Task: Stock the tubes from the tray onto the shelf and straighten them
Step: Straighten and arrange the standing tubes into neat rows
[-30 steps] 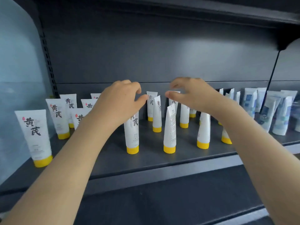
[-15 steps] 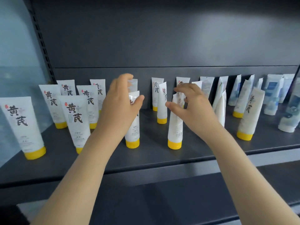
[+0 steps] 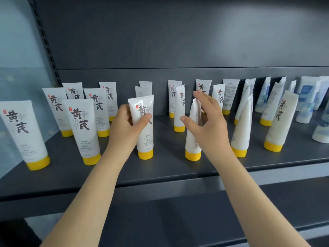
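Observation:
Several white tubes with yellow caps and black lettering stand on the dark grey shelf (image 3: 165,168). My left hand (image 3: 124,129) grips one front-row tube (image 3: 145,132), thumb on its printed face and fingers behind it; the tube stands upright and faces forward. My right hand (image 3: 206,125) is spread around the neighbouring tube (image 3: 193,139), which stands edge-on. Its straight fingers touch that tube's upper right side, while the thumb sits a little off its left side. No tray is in view.
More forward-facing tubes (image 3: 80,129) fill the shelf's left part, while turned ones (image 3: 242,125) lean at the right. Blue-and-white tubes (image 3: 306,98) stand at the far right. A slotted upright (image 3: 46,47) borders the shelf on the left, and a lower shelf (image 3: 178,220) lies below.
My left hand has turned its tube so the printed face points forward. My right hand's pinch on the neighbouring tube has loosened and its fingers have spread. The view has shifted closer.

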Action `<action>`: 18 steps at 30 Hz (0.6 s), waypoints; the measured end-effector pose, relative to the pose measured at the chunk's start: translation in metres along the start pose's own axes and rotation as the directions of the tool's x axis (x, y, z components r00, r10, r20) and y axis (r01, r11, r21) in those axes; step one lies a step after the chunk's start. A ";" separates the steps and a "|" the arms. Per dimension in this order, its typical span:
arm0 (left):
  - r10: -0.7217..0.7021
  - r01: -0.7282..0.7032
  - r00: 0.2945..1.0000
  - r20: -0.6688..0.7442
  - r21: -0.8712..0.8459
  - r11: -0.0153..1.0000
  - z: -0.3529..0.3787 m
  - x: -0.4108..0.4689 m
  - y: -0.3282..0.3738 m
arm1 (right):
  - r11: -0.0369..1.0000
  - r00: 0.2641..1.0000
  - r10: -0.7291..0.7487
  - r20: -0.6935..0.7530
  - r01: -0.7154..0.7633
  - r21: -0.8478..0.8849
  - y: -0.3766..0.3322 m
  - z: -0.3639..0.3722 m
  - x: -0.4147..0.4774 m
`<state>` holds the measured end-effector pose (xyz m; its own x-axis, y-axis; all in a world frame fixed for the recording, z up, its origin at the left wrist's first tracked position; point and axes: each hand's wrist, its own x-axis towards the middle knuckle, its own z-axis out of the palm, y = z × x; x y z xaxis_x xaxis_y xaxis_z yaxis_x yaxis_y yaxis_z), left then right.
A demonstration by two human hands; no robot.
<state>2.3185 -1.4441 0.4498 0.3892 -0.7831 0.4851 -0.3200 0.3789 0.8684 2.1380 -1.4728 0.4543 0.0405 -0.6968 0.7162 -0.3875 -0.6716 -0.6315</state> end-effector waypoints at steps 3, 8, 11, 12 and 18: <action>-0.032 0.034 0.999 0.039 -0.060 0.998 -0.003 -0.002 -0.004 | 0.996 0.999 0.045 0.013 -0.046 0.071 0.000 0.001 -0.002; -0.085 0.097 0.994 0.068 -0.188 0.977 -0.006 -0.003 -0.008 | 0.973 0.985 0.158 0.071 -0.168 0.157 0.001 -0.001 -0.002; -0.097 0.112 0.992 0.080 -0.212 0.971 -0.005 -0.004 -0.010 | 0.948 0.976 0.199 0.086 -0.214 0.236 0.006 -0.005 -0.002; -0.097 0.113 0.992 0.080 -0.219 0.969 -0.005 -0.005 -0.011 | 0.940 0.975 0.203 0.090 -0.220 0.262 0.007 -0.006 -0.001; -0.114 0.128 0.991 0.074 -0.225 0.966 -0.004 -0.007 -0.014 | 0.852 0.955 0.257 0.145 -0.295 0.432 0.019 -0.014 0.001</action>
<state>2.3237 -1.4422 0.4349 0.3582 -0.8554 0.3740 -0.0646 0.3770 0.9240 2.1174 -1.4823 0.4470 0.0731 -0.8749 0.4787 0.0551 -0.4757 -0.8779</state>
